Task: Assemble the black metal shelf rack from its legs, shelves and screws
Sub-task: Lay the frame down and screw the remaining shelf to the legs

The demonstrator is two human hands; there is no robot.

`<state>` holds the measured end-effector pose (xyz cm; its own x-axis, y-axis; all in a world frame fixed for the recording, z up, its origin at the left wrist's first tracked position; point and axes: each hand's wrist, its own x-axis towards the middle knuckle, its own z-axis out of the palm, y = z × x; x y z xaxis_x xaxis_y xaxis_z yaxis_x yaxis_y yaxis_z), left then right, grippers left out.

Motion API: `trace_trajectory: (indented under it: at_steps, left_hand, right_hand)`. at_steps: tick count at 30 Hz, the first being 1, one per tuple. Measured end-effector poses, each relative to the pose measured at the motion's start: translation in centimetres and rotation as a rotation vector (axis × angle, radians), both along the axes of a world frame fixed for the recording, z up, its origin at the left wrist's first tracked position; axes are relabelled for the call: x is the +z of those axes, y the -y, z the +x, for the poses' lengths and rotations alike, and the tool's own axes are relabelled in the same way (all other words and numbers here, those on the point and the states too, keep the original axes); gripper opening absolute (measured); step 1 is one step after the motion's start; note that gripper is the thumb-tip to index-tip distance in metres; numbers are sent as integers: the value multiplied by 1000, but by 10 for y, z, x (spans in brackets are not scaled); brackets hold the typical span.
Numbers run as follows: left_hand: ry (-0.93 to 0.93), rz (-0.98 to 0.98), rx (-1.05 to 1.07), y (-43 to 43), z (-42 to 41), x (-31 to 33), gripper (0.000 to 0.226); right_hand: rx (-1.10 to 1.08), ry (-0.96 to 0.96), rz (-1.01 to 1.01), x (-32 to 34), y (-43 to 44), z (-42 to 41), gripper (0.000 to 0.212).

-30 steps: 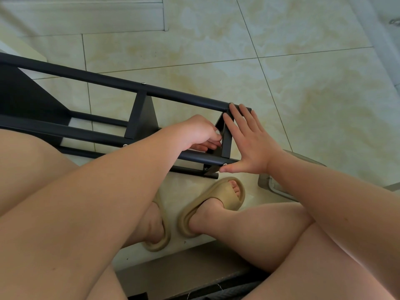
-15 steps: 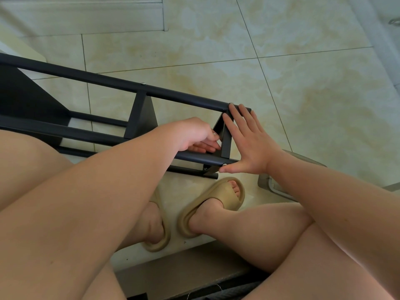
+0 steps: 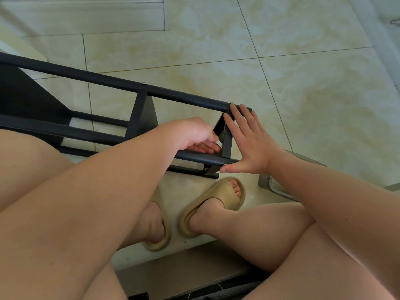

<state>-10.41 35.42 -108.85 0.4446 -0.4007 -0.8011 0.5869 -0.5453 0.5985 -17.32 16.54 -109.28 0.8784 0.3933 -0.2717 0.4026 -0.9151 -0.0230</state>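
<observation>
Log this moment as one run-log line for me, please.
rack: on its side | right hand: flat against end shelf | left hand: inside rack, grip unclear

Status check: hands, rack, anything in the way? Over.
Right hand flat, fingers straight, against end shelf. Left hand inside rack beside that shelf, grip unclear. Rack on its side; sandal below its end.

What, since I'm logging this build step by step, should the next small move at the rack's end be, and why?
Probably the left hand should work the joint inside the rack, since it reaches behind the end shelf while the right hand presses flat against it from outside. What the left fingers hold is hidden.
</observation>
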Motion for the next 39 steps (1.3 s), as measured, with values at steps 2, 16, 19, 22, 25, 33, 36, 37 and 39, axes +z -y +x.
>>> trace_trajectory:
  at_steps: [2,16,19,22,25,33,36,37,39]
  left_hand:
    - [17,12,-14,0,0,0,11]
    - [113,80,-241,-6,1,0,11]
    - [176,108,-337,-8,0,0,14]
    - [276,184,-449,-9,0,0,19]
    - [322,218,-492,-8,1,-1,15]
    - [351,193,-587,-10,3,-2,14]
    - [424,177,-543,-15,8,1,15]
    - [436,161,-537,-15,8,3,15]
    - [501,172,-571,-11,9,6,15]
  right_hand:
    - [-1,-1,-3,0,0,0,136]
    - [-1,-2,-2,1,0,0,136]
    - [3,-1,-7,0,0,0,136]
    - [4,-2,-10,0,1,0,135]
    - [2,-4,-6,1,0,0,135]
    - [-1,-9,2,3,-1,0,135]
    - [-1,-8,7,2,-1,0,135]
    - [-1,-6,6,2,-1,0,135]
    - [1,-3,6,2,0,0,135]
